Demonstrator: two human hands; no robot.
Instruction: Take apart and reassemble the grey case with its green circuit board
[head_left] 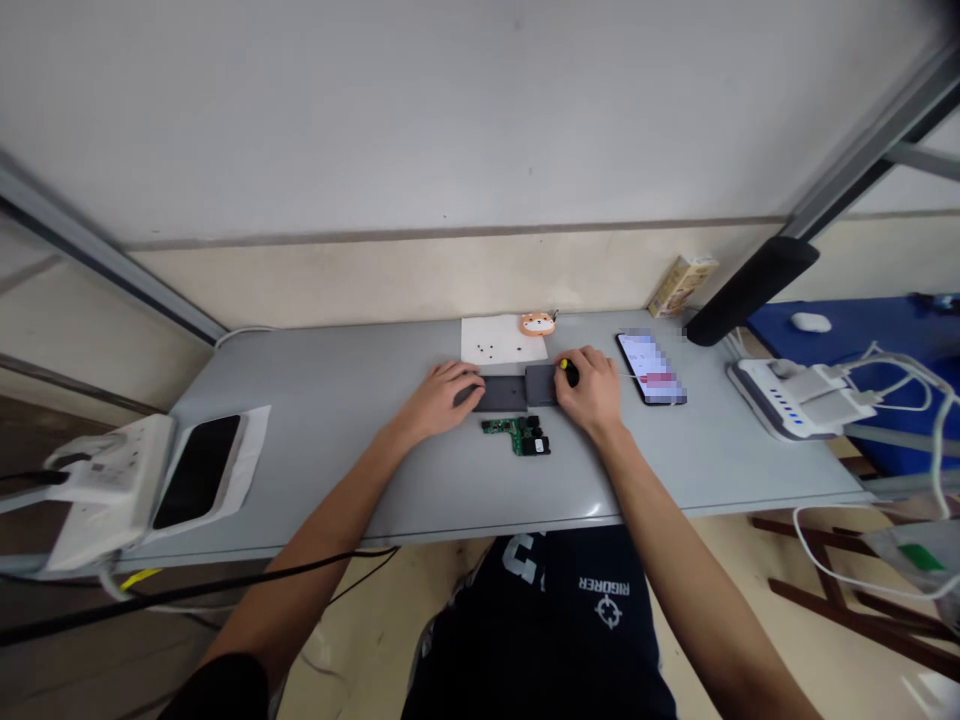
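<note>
My left hand point(444, 397) is closed on the left end of a flat dark grey plastic casing point(504, 393). A second dark grey piece point(540, 384), slightly raised, adjoins its right end; whether the two are joined, I cannot tell. My right hand point(591, 390) rests against that right piece and grips a screwdriver point(571, 374) with a black handle and yellow end. Its thin shaft seems to point right, toward the phone. Just in front of the casing lies a green circuit board point(519, 436) with black parts. Several tiny dark screws lie on white paper point(472, 328) behind.
An orange animal-face case point(538, 324) sits on the paper's edge. To the right are a lit phone point(651, 368), a small box point(681, 285), a black padded post point(752, 292) and a power strip point(787, 400). At left, a dark phone point(199, 470) lies beside another power strip point(127, 480).
</note>
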